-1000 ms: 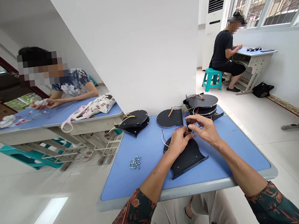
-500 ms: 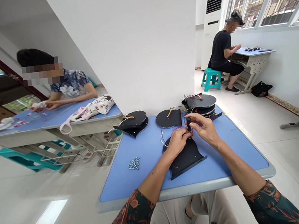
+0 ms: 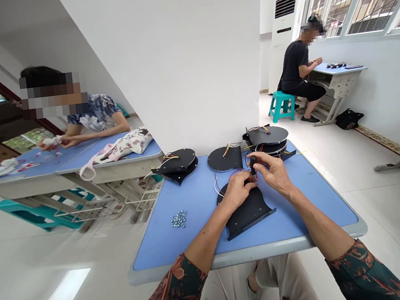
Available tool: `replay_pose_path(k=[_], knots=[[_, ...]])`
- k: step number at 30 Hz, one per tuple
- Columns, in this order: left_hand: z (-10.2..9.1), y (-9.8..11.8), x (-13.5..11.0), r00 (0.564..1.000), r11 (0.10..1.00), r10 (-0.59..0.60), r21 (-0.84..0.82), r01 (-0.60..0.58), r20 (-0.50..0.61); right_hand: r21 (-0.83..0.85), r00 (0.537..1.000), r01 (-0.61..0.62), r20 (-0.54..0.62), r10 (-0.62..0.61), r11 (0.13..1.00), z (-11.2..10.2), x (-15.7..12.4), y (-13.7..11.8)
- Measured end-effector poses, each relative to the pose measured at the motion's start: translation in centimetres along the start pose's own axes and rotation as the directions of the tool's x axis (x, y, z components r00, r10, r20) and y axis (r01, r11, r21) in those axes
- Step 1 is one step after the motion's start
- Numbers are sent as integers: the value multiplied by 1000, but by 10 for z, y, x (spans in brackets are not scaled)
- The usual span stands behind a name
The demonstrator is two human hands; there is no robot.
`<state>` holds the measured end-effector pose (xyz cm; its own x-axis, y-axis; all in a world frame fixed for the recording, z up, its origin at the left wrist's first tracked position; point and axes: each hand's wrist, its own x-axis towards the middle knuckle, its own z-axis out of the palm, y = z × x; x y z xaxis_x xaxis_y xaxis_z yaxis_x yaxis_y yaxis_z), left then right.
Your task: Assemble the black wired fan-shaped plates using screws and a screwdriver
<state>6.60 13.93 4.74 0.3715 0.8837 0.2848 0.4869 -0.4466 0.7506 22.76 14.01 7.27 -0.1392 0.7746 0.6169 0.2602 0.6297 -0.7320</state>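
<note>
My right hand [image 3: 272,171] is closed around the short black handle of a screwdriver [image 3: 253,164], held upright over the far part of a black metal plate [image 3: 247,214]. My left hand [image 3: 238,189] is closed, resting on that plate with its fingertips pinched right at the screwdriver's lower end. Whatever lies between those fingertips is hidden. The plate has a rounded far side and a straight bent flange facing me. White and red wires [image 3: 217,186] stick out by its left edge. A small heap of silvery screws [image 3: 178,219] lies to the left on the blue tabletop [image 3: 160,243].
Along the table's back stand similar black plates with wires: a left pair [image 3: 176,166], a single one [image 3: 224,158] and a right stack [image 3: 268,137], close to a white pillar [image 3: 176,66]. People sit at a left table [image 3: 67,160] and a far desk [image 3: 343,71].
My right hand's grip on the screwdriver has shifted very slightly, and the handle leans a little differently. My left hand stays in place; the view has moved a touch.
</note>
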Motion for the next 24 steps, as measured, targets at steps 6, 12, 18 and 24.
replay_pose_path(k=[6,12,18,24], knots=[[4,-6,1,998,991,62,121,-63,16,10,1000,15,24,-15,1000,1,-1,-2],[9,-7,-1,991,955,130,264,-133,30,-124,998,59,15,-57,991,5,-2,-4],[12,-8,-2,991,922,125,365,-131,42,-51,997,32,-67,-36,998,2,-2,-9],[14,-6,-5,983,856,171,485,-179,61,175,966,-18,-250,62,984,-2,1,-1]])
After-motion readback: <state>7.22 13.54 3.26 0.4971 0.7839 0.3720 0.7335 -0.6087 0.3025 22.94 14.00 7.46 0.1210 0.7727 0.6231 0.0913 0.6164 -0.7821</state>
